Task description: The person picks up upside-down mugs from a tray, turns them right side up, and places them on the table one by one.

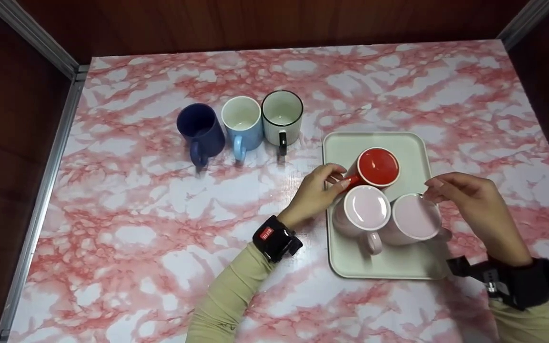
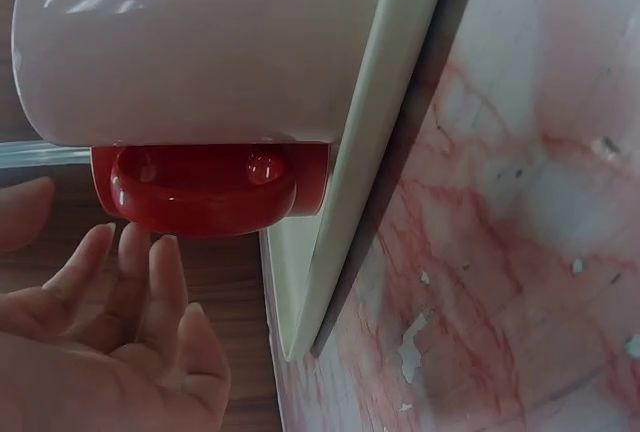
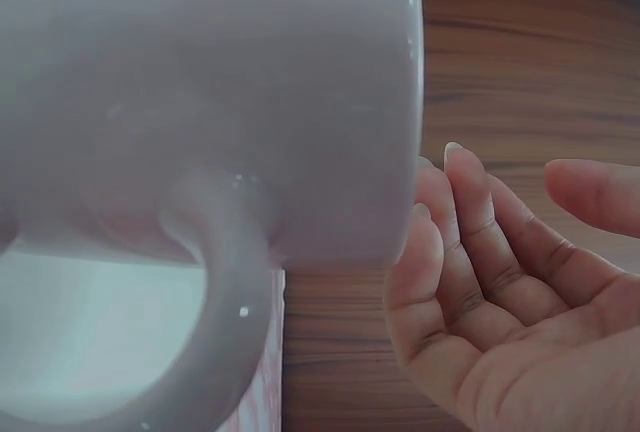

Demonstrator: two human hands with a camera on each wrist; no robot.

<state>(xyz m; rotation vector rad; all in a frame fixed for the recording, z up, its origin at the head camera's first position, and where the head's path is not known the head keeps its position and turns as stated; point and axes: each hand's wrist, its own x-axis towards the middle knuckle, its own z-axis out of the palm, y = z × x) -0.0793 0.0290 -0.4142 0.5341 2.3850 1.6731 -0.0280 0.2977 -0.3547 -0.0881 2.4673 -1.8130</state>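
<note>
On a cream tray (image 1: 389, 269) stands a red mug (image 1: 378, 166), its handle pointing left. Two pale pink mugs are in front of it: one pink mug (image 1: 366, 209) has its handle toward the near side, the other pink mug (image 1: 416, 218) has its handle to the right. My left hand (image 1: 316, 190) is at the red handle (image 2: 200, 207); the left wrist view shows loosely bent fingers right at its edge, thumb apart. By the right pink mug's rim is my right hand (image 1: 470, 202), fingers relaxed and thumb apart in the right wrist view.
Left of the tray, a dark blue mug (image 1: 200, 131), a light blue mug (image 1: 242, 124) and a white mug with black rim and handle (image 1: 282, 116) stand in a row. The table (image 1: 160, 214) has a red-and-white marbled top. Dark wooden panels (image 1: 284, 24) enclose it.
</note>
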